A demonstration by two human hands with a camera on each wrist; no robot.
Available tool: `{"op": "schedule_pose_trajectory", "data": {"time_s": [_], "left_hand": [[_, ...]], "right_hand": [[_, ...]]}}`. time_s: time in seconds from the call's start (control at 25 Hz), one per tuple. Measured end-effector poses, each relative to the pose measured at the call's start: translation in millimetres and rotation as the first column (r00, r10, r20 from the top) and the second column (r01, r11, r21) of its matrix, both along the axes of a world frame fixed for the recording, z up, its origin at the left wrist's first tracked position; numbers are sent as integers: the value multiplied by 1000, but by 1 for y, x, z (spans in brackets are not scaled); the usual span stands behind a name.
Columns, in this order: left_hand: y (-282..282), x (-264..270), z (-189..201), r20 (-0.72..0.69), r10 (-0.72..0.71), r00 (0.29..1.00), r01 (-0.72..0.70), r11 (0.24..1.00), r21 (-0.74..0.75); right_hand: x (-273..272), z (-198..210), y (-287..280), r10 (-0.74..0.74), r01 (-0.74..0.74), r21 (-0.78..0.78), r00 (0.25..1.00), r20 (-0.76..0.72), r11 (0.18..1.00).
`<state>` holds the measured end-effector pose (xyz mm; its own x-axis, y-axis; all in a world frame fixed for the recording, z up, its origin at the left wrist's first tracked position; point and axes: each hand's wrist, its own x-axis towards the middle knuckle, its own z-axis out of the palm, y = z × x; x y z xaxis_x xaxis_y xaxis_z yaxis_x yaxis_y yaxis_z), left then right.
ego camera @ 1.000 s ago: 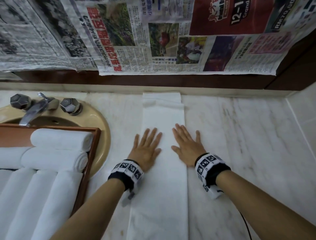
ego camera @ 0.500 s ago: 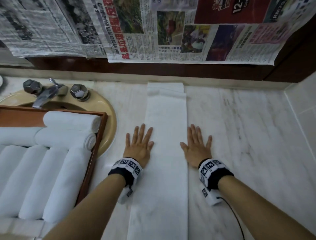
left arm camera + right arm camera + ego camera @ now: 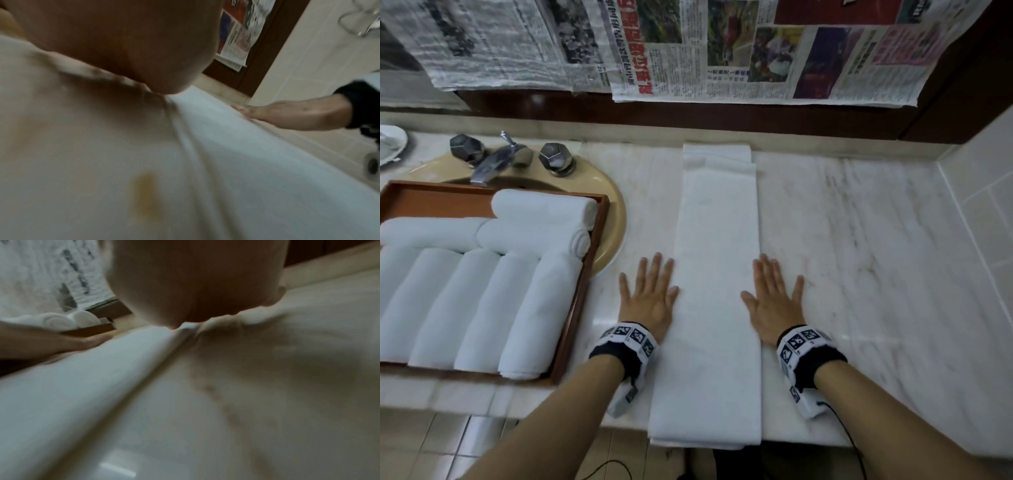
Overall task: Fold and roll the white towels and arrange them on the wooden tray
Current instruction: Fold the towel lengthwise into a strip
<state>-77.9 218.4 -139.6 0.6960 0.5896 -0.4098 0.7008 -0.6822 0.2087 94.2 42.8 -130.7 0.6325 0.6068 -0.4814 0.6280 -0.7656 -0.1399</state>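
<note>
A white towel (image 3: 717, 274), folded into a long narrow strip, lies lengthwise on the marble counter (image 3: 876, 240), its near end hanging slightly over the front edge. My left hand (image 3: 649, 294) lies flat with straight fingers along the strip's left edge, mostly on the counter. My right hand (image 3: 774, 298) lies flat the same way at the right edge. Both hold nothing. The wooden tray (image 3: 582, 291) at the left carries several rolled white towels (image 3: 482, 301). In the wrist views the towel (image 3: 267, 154) (image 3: 72, 386) runs between my two palms.
The tray rests over a beige sink (image 3: 613, 219) with a metal faucet (image 3: 493, 161). Newspaper sheets (image 3: 722, 51) hang on the back wall. A tiled wall (image 3: 983, 192) closes the right side. A white dish (image 3: 390, 144) shows at the far left.
Both hands have slid apart from the middle of the towel out to its side edges and towards me. The head view has tipped down, showing the counter's front edge.
</note>
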Motion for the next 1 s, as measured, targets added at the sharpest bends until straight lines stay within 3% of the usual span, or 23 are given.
{"op": "schedule_pose_trajectory", "data": {"time_s": [0.12, 0.24, 0.28, 0.36, 0.56, 0.68, 0.76, 0.88, 1.0], "left_hand": [[-2, 3, 11, 10, 86, 996, -86, 996, 21], [-49, 12, 12, 104, -128, 986, 128, 992, 14], [-59, 7, 7, 92, -199, 976, 198, 980, 17], [-55, -6, 1, 60, -179, 982, 178, 984, 18], [-23, -14, 17, -84, 45, 995, -54, 993, -106], [-61, -15, 23, -4, -118, 993, 116, 984, -133], [-82, -27, 16, -6, -231, 973, 229, 968, -100], [-72, -35, 13, -47, -150, 988, 146, 986, -84], [-62, -31, 17, -99, -170, 980, 164, 984, -63]], "right_hand": [[-16, 8, 0, -39, 39, 3, 999, 22, 999], [-60, 3, -4, 215, -215, 76, 977, 0, 974], [-66, 1, -9, 240, -240, 74, 971, 0, 968], [-59, -3, -19, 165, -166, 49, 986, 23, 985], [-46, 14, -25, -74, 71, -77, 996, -44, 995], [-79, 17, -28, 125, -126, 2, 991, -49, 992], [-91, 12, -38, 171, -170, 10, 982, -77, 985], [-80, 12, -46, 95, -100, -53, 992, -86, 994], [-72, 16, -40, 115, -125, -87, 987, -114, 988]]}}
